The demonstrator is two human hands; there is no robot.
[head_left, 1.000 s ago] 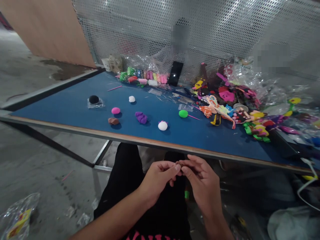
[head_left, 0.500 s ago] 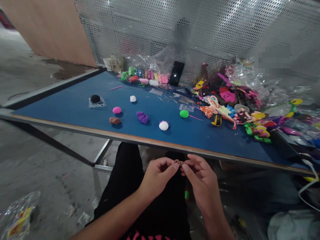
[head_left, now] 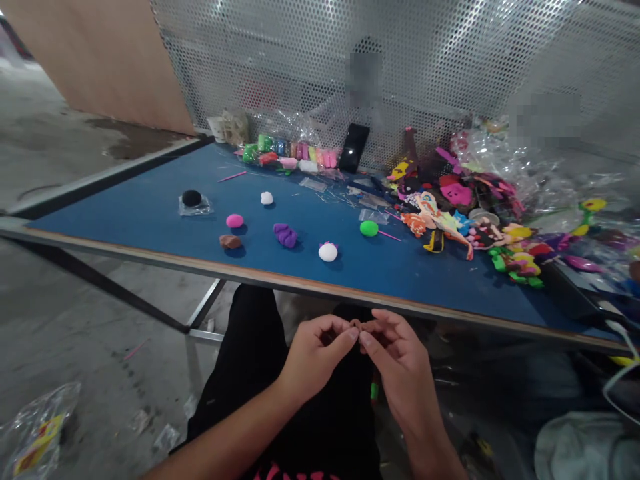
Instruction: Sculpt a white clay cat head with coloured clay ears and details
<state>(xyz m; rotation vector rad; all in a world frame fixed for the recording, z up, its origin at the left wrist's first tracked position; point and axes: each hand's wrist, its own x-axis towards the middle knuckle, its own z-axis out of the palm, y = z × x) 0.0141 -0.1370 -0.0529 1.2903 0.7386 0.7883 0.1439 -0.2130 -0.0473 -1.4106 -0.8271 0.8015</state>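
Observation:
Just in front of the table's edge, above my lap, my left hand (head_left: 317, 353) and my right hand (head_left: 397, 350) meet at the fingertips. Between them they pinch a small piece of brown modelling clay (head_left: 355, 323), mostly covered by thumbs and fingers. On the blue table (head_left: 150, 233) beyond lie a brown clay lump (head_left: 231, 242), a pink ball (head_left: 235, 221), a twisted purple lump (head_left: 285, 235) and a white ball with small purple bits on top (head_left: 328, 251). A green ball (head_left: 369, 229) has a pink stick beside it.
A black ball (head_left: 191, 198) rests on clear plastic at the left, with a small white lump (head_left: 267, 198) to its right. Bagged coloured clay (head_left: 300, 157) and a phone (head_left: 354, 148) stand along the perforated metal back. Many clay figures (head_left: 450, 220) crowd the right side.
My right hand has shifted slightly left, bringing its fingertips closer to those of my left hand around the brown clay. The things on the table have not moved.

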